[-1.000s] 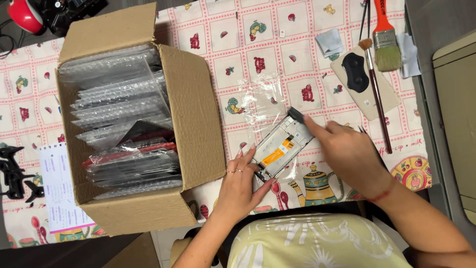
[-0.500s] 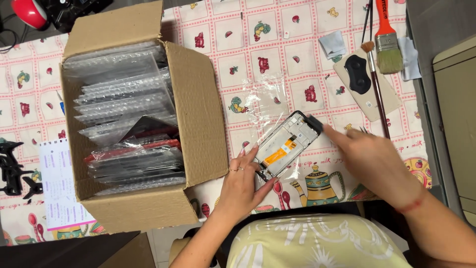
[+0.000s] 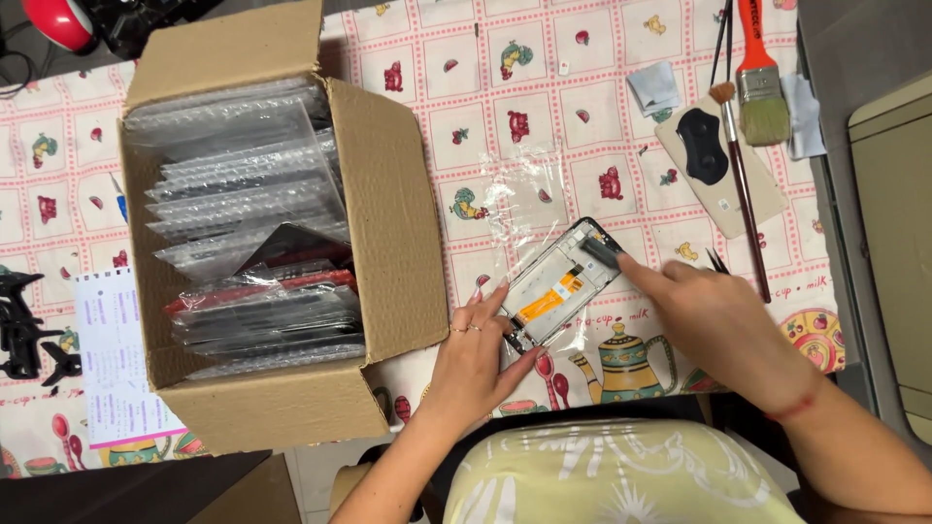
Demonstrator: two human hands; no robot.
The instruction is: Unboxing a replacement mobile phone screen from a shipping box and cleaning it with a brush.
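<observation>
Head view: the phone frame point(image 3: 561, 283) lies tilted on the counter point(image 3: 544, 107), just right of the cardboard box point(image 3: 388, 233) of bubble-wrapped parts. The left hand point(image 3: 476, 354) clamps the frame's lower end in its grip; the right hand point(image 3: 723, 325) presses fingertips point(image 3: 626, 264) on its upper corner, grasping nothing.

phone frame point(image 3: 561, 286): dull grey metal, orange flex strip | film point(image 3: 519, 199): clear crinkled plastic, glossy | box point(image 3: 383, 233): matt brown corrugated cardboard | bags point(image 3: 243, 194): shiny bubble-wrap plastic | tablecloth point(image 3: 544, 87): smooth printed cover | paintbrush point(image 3: 759, 82): glossy orange handle, metal ferrule, pale bristles
</observation>
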